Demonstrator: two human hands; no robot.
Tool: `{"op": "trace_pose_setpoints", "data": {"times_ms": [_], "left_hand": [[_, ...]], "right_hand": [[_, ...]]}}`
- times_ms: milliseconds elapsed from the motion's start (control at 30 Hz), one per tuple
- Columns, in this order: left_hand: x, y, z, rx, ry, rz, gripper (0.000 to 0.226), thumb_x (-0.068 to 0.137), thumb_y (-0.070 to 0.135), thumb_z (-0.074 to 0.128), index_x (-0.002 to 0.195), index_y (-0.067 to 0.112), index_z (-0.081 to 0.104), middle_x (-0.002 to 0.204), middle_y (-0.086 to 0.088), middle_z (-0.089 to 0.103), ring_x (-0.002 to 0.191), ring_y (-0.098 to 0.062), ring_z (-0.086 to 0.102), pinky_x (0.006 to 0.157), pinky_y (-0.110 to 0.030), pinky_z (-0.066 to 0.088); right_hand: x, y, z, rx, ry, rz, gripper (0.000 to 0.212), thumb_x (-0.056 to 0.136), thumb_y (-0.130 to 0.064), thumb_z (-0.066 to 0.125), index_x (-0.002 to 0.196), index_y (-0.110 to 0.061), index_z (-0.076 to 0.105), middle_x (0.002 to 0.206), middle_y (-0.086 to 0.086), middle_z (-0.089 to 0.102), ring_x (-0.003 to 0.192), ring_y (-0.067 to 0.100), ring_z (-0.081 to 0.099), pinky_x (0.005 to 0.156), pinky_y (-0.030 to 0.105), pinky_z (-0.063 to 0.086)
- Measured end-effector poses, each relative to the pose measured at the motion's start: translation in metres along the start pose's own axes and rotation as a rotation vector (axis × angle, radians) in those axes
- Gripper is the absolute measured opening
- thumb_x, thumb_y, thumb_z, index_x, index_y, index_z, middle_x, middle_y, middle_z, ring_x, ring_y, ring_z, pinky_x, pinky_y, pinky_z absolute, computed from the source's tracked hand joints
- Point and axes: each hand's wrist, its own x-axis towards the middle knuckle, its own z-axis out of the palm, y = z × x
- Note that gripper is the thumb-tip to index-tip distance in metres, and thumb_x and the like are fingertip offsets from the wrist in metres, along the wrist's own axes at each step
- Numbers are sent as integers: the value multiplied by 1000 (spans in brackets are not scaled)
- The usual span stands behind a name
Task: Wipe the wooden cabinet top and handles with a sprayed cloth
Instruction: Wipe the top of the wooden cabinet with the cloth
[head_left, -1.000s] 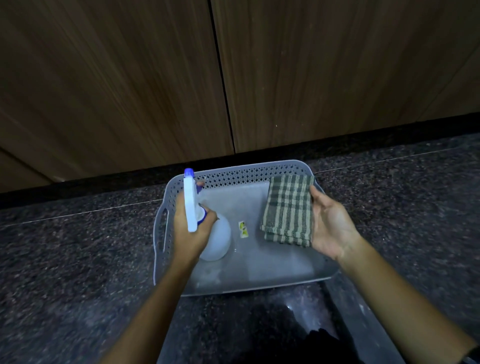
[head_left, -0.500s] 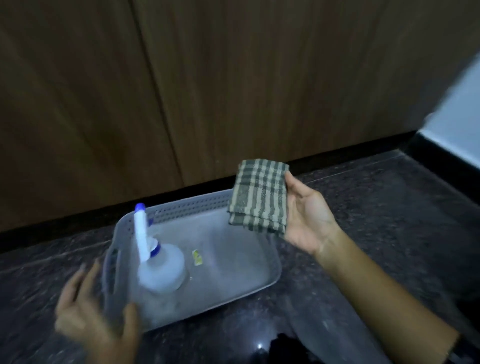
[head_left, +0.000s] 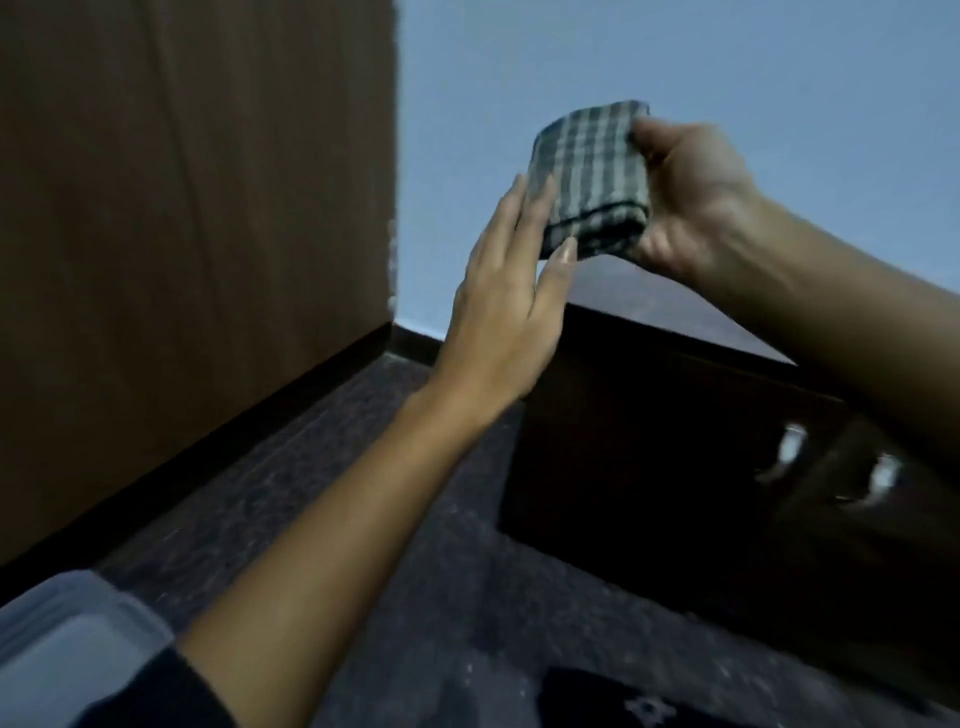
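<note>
A folded green-and-white checked cloth (head_left: 592, 179) is held up in the air in front of a pale blue wall. My right hand (head_left: 691, 197) grips its right side. My left hand (head_left: 506, 306) reaches up from below with flat fingers, the fingertips touching the cloth's lower left edge. Below and to the right stands a low dark wooden cabinet (head_left: 649, 441) with its top (head_left: 670, 306) partly visible behind my hands. Two blurred metal handles (head_left: 789, 452) show on its front. The spray bottle is out of view.
A grey plastic basket (head_left: 67, 623) shows only a corner at the lower left. Tall brown wooden doors (head_left: 197, 234) fill the left side. The dark speckled stone floor (head_left: 395, 519) runs between them and the cabinet.
The view has swung right, away from the basket and toward the low cabinet. My left hand left the spray bottle in the basket and rose to the cloth, which my right hand lifted higher.
</note>
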Motion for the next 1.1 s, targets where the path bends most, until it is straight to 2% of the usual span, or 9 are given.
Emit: {"op": "trace_pose_setpoints", "data": {"times_ms": [200,333,433,533,633,767,833,933,1100], "left_hand": [[67,-10,62,166,-288,49,53,91,10,39,141,20,25,154,-1,19,139,-15,17,110,-35,17],[85,-36,92,136,-200,-111,41,96,18,35,137,13,38,150,-3,31,136,-14,25,109,-27,17],[100,-52,104,-147,-173,-311,43,98,35,24,135,20,41,144,11,33,132,-8,28,100,-16,15],[116,-64,113,-390,-151,-413,55,93,49,12,135,26,40,148,11,28,135,-9,23,108,-25,12],[128,-68,119,-521,-35,-488,60,90,51,11,134,23,41,149,5,30,135,-9,24,114,-32,14],[116,-69,125,-388,-146,-614,56,84,54,20,124,30,51,131,9,48,118,-8,44,83,-5,38],[102,-70,127,-235,-184,-593,58,79,55,26,121,28,56,122,15,53,114,1,46,78,8,31],[91,-71,127,-144,-183,-575,60,77,58,28,123,30,54,118,29,51,112,18,41,81,10,24],[108,-70,145,109,-202,-455,62,87,57,14,135,26,39,141,12,39,126,6,29,106,-12,16]], "right_hand": [[6,-53,-76,77,202,-86,49,103,-26,23,140,6,30,144,26,38,131,38,41,91,50,37],[26,-70,-124,62,256,-133,44,102,-24,32,140,-1,34,131,19,54,114,34,57,85,47,47],[49,-70,-142,-308,262,-221,36,102,-23,34,135,-14,42,114,7,61,99,24,62,79,40,54],[73,-55,-147,-858,173,-359,38,101,-25,35,138,-22,40,130,7,56,114,25,56,94,35,47],[87,-16,-148,-1393,-32,-415,42,98,-22,42,139,-28,40,132,7,58,116,26,56,86,26,42],[77,28,-137,-1842,-123,-483,35,88,-33,38,118,-31,56,120,-7,65,93,28,60,76,40,43],[74,27,-140,-1902,-182,-547,36,81,-44,38,102,-31,64,110,-10,68,79,23,61,66,35,44],[78,23,-156,-1891,-335,-596,35,85,-50,37,100,-35,65,114,-11,65,90,20,63,75,34,45],[102,21,-168,-1848,-474,-479,45,87,-38,33,119,-24,62,132,-1,58,128,24,50,97,45,49]]}}
